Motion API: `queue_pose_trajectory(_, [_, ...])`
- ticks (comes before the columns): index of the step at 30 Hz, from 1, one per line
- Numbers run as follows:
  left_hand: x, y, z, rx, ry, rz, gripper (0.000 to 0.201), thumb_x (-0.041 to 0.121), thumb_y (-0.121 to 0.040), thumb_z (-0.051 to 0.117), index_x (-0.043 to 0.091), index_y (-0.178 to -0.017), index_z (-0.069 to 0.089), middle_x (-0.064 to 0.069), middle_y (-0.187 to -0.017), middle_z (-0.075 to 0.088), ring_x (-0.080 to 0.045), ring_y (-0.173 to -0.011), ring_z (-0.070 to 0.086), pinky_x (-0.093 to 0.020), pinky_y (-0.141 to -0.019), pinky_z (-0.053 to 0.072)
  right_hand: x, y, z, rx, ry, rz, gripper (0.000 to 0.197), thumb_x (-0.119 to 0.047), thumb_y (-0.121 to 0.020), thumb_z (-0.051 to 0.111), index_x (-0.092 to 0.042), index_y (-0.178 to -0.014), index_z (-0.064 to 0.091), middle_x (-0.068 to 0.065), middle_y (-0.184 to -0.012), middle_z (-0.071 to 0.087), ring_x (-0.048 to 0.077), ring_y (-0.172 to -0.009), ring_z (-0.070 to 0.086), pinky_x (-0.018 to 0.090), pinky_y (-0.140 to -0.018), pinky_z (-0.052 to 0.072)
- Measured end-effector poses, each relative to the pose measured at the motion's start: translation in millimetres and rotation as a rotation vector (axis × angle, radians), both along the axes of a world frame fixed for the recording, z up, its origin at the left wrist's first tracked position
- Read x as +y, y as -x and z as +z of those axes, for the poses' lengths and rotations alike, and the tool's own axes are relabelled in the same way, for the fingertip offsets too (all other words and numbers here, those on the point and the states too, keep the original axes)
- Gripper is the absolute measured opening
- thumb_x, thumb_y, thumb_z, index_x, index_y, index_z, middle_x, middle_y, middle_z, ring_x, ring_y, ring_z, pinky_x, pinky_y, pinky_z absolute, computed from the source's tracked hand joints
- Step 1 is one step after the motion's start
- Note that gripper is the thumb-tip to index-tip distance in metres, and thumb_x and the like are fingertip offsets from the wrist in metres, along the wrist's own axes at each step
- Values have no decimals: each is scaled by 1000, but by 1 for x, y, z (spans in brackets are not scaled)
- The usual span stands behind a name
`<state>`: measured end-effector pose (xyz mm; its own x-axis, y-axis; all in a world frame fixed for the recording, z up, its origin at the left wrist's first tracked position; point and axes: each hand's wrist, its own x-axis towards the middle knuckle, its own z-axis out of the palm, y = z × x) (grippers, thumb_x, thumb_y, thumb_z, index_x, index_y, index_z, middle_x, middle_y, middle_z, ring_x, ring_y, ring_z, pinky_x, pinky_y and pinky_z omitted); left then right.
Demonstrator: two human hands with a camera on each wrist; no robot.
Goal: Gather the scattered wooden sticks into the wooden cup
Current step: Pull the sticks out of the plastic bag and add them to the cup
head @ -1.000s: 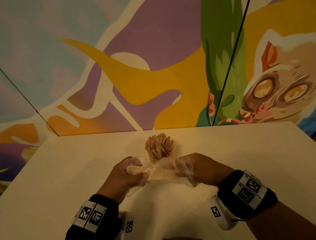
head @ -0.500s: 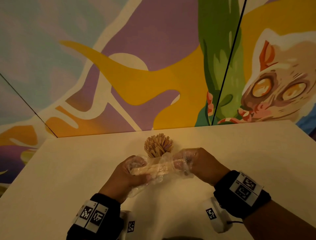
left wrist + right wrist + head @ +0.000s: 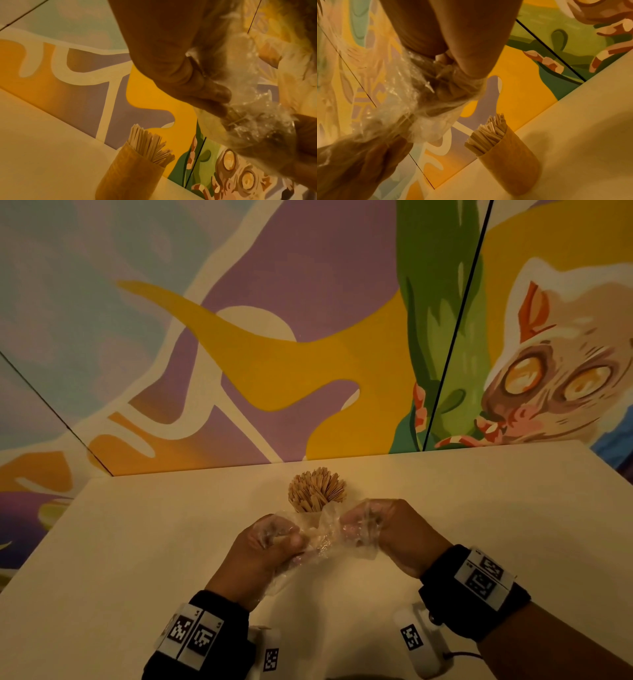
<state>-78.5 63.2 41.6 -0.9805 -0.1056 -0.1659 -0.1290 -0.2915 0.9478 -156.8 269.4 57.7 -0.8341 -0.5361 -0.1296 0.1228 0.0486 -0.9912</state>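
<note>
- Held between both hands at lower centre of the head view is a crumpled clear plastic bag (image 3: 320,537); a few thin sticks can be made out inside it in the wrist views.
- One end of the bag is gripped by the left hand (image 3: 263,549), fingers curled round it, left of centre.
- Just above and between the hands, the wooden cup (image 3: 130,174) is seen upright on the white table (image 3: 137,542), though in the head view it is mostly hidden behind the bag.
- Wooden sticks (image 3: 317,489) are packed in the cup, their tops fanned out.
- The other end of the bag is pinched by the right hand (image 3: 387,529), right of centre.
- A painted mural wall (image 3: 274,337) fills the upper frame.
</note>
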Motion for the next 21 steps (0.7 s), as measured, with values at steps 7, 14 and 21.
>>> queue_pose_trajectory(7, [-12,-2,5,-138,-88,114,31,23,-96,43,0,-110,59,-18,-106,68,-43,-100,64,-43,-83,55,18,17,-4,29,-39,-144,28,20,-67,70,-6,-77,73,6,-83,71,25,-81,69,37,-73,59])
queue_pose_trajectory(14, [-27,3,-13,-168,43,159,20,-5,-83,61,4,-102,60,-18,-83,66,-27,-70,65,-30,-60,55,36,28,5,59,-90,-216,15,14,-75,67,0,-76,71,10,-78,71,21,-68,68,27,-63,57])
queue_pose_trajectory(21, [-60,-4,-65,-311,493,-45,36,18,-50,89,32,-69,63,4,-77,67,-15,-65,65,-19,-52,52,83,50,17,122,-311,-325,10,5,-79,70,-4,-80,71,20,-82,71,30,-70,71,23,-67,59])
